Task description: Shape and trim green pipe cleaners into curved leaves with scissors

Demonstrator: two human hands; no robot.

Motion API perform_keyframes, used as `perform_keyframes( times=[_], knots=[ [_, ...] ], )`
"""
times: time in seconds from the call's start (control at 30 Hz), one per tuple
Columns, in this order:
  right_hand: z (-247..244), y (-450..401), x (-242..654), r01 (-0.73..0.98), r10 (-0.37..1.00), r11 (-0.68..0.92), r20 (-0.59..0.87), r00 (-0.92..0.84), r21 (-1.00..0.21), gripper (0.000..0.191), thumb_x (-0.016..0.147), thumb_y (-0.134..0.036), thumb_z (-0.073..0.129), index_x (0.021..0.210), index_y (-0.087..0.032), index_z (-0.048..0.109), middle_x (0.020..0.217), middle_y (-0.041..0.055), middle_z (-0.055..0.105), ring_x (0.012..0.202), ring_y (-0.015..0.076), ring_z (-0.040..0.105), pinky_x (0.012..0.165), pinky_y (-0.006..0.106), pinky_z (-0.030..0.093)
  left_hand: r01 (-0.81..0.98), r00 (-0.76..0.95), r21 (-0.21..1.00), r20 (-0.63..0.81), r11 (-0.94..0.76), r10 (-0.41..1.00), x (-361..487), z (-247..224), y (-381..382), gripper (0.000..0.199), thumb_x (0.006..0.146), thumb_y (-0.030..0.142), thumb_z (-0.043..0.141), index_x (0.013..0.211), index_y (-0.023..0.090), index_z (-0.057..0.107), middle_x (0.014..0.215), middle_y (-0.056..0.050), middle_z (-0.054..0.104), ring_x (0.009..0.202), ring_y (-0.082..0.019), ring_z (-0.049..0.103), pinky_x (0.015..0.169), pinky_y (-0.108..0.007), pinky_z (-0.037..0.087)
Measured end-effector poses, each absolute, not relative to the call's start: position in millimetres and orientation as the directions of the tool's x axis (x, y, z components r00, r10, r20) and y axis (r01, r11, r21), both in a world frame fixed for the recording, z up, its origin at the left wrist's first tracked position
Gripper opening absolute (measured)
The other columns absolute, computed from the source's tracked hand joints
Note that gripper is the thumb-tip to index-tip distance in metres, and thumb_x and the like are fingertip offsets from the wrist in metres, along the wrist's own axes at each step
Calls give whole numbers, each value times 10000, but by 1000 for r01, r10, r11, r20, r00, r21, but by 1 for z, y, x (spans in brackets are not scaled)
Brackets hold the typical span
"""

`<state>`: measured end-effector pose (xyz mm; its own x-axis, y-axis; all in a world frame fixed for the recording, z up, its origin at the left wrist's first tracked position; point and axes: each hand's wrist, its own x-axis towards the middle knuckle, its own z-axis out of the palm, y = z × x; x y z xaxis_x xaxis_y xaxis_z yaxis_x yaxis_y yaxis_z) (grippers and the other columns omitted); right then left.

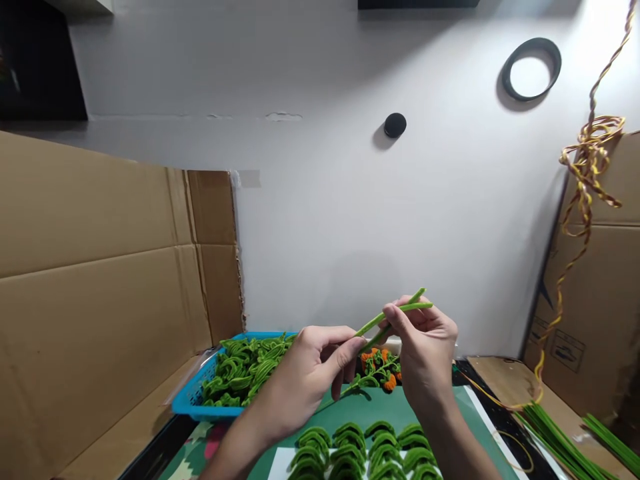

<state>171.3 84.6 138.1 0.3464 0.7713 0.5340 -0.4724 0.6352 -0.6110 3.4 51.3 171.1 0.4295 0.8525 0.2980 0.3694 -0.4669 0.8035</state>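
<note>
Two light green fuzzy stems (373,325) stretch between my hands above the green mat (360,405), their free ends forking at the upper right. My left hand (315,363) is closed on their lower left part, with thumb and fingers pressed together. My right hand (425,340) pinches them near the forked ends. Behind and below the hands lies a green sprig with orange flowers (390,382). Rows of curled green pieces (349,447) rest on a white sheet (280,460) nearest me.
A blue basket (187,400) heaped with curled green pieces stands at the left. Cardboard panels (90,280) rise on both sides. Twisted yellow wire (557,293) hangs at the right, above loose green stems (560,437). A pale wall (325,220) is behind.
</note>
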Motion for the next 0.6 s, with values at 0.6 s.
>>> perform_keyframes(
  times=[0.6],
  knots=[
    [138, 83, 183, -820, 931, 308, 332, 154, -483, 515, 605, -363, 1032, 962, -260, 675, 830, -75, 618, 612, 53, 569, 528, 156, 479, 290, 368, 868, 287, -403, 884, 16, 155, 53, 483, 1034, 622, 506, 844, 184, 581, 742, 39, 397, 712, -127, 382, 661, -227, 378]
  ],
)
